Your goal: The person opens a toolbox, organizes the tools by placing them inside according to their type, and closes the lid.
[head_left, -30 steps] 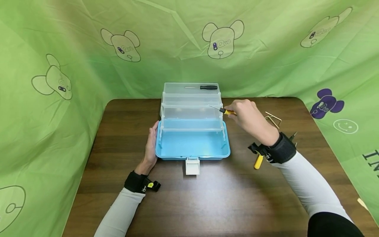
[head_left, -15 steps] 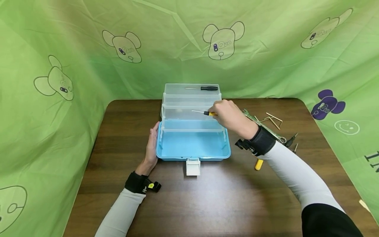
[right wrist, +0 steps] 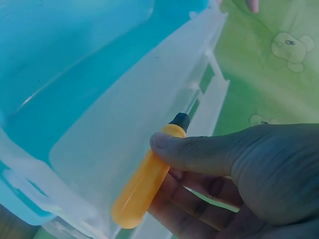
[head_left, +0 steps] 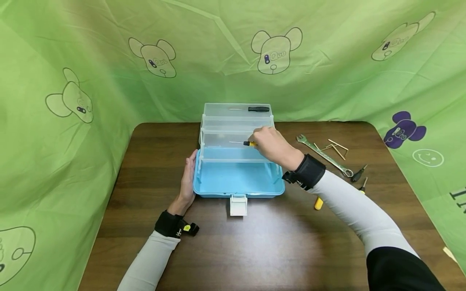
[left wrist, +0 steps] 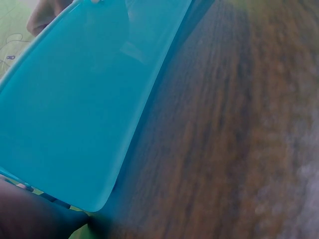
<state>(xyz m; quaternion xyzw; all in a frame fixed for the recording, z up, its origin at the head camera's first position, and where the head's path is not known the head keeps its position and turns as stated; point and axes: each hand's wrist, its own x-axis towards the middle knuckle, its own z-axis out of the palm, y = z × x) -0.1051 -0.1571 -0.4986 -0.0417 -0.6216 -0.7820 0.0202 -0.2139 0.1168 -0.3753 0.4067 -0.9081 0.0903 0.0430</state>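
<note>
A light blue toolbox (head_left: 238, 195) stands open on the table, its translucent tiers (head_left: 222, 138) raised behind the blue base. My left hand (head_left: 187, 180) rests along the box's left side with its fingers fairly straight. My right hand (head_left: 272, 146) is over the lower translucent tier and pinches a screwdriver (right wrist: 142, 184) between thumb and fingers. Its handle is yellow with a black collar, and its thin shaft points left in the head view. Another screwdriver (head_left: 258, 109), black-handled, lies in the topmost tier. In the left wrist view the blue wall hides most of my left hand.
Right of the box lie a combination wrench (head_left: 324, 156), bent brass-coloured hex keys (head_left: 338, 149) and a black-handled tool (head_left: 358, 173). A yellow handle (head_left: 318, 203) shows beside my right sleeve, which partly covers this area. The white latch (head_left: 238, 205) hangs at the box's front.
My right hand has moved left with the screwdriver, from the box's right edge to over the tier. The wrench has come into sight behind it. My left hand has stayed in place.
</note>
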